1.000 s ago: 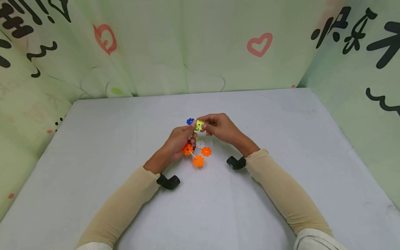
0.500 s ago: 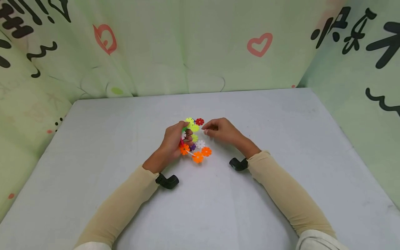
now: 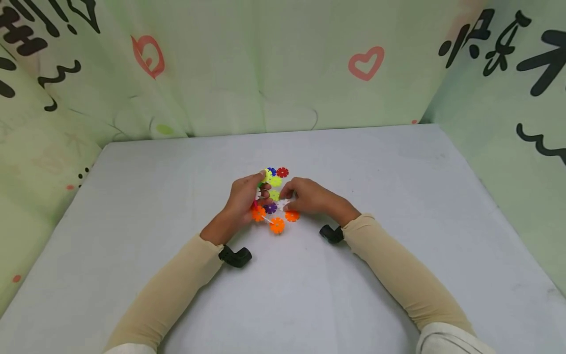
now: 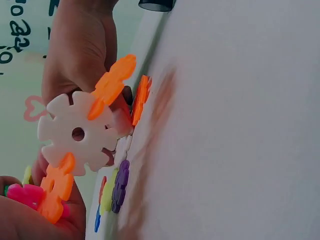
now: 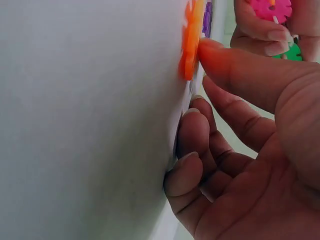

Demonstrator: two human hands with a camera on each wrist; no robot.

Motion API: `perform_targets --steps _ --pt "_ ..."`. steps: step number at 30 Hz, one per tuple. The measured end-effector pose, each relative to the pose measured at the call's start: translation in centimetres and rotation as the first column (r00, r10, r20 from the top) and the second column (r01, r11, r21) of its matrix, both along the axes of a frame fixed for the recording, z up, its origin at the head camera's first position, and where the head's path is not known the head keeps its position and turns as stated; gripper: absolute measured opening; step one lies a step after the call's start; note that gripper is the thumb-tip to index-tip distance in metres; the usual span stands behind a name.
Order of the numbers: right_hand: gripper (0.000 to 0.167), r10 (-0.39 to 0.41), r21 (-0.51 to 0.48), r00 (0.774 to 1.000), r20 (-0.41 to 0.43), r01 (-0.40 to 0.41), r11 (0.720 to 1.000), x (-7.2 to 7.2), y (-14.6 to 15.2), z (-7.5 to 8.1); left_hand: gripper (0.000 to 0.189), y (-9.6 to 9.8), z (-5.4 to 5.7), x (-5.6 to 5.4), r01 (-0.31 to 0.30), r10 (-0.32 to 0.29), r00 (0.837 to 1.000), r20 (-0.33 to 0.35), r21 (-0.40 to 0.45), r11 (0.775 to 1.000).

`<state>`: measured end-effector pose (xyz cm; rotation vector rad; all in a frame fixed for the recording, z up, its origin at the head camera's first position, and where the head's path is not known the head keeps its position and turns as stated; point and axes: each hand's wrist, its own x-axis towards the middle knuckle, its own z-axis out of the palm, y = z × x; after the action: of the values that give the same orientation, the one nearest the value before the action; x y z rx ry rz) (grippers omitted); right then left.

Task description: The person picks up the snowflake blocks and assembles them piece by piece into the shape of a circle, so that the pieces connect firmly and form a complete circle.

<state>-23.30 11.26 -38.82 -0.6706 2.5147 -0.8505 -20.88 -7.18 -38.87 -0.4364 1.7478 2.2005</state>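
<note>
My left hand (image 3: 245,196) grips a chain of slotted plastic flower discs. In the left wrist view a pink disc (image 4: 25,195), an orange disc (image 4: 54,190), a white disc (image 4: 62,122) and another orange disc (image 4: 114,85) run along it. A green disc (image 5: 294,53) shows by the left fingers in the right wrist view. Low over the table, my right hand (image 3: 309,196) reaches to a loose white disc (image 3: 281,203), thumb and forefinger on either side. Whether they pinch it is partly hidden. Beside the thumb lies a loose orange disc (image 3: 292,217).
Near the left hand lie other loose discs: red (image 3: 282,172), blue (image 3: 271,171), yellow (image 3: 275,181), yellow-green (image 3: 274,195) and purple (image 3: 270,208). All are on a white-covered table (image 3: 353,275). Printed curtains (image 3: 265,73) stand behind and at the sides.
The right hand has left the yellow disc by the left thumb and come down toward the body to the white disc. The left hand has shifted slightly left with the chain.
</note>
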Motion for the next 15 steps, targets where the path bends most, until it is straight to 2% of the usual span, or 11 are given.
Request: perform_targets --steps 5,10,15 --pt "0.024 -0.019 -0.026 1.000 0.018 0.019 0.999 0.0 0.1 0.1 0.034 -0.3 -0.1 0.0 -0.004 0.005 1.000 0.014 -0.051 0.999" --pt "0.016 -0.008 -0.088 1.000 0.011 0.009 0.996 -0.1 0.9 0.1 0.038 -0.3 -0.4 0.0 0.008 -0.008 1.000 0.011 -0.028 1.000" --pt "0.018 -0.034 -0.092 0.999 0.002 0.034 0.995 -0.2 1.5 0.6 0.036 0.0 -0.7 0.0 0.043 -0.043 0.999 0.009 -0.022 0.999"
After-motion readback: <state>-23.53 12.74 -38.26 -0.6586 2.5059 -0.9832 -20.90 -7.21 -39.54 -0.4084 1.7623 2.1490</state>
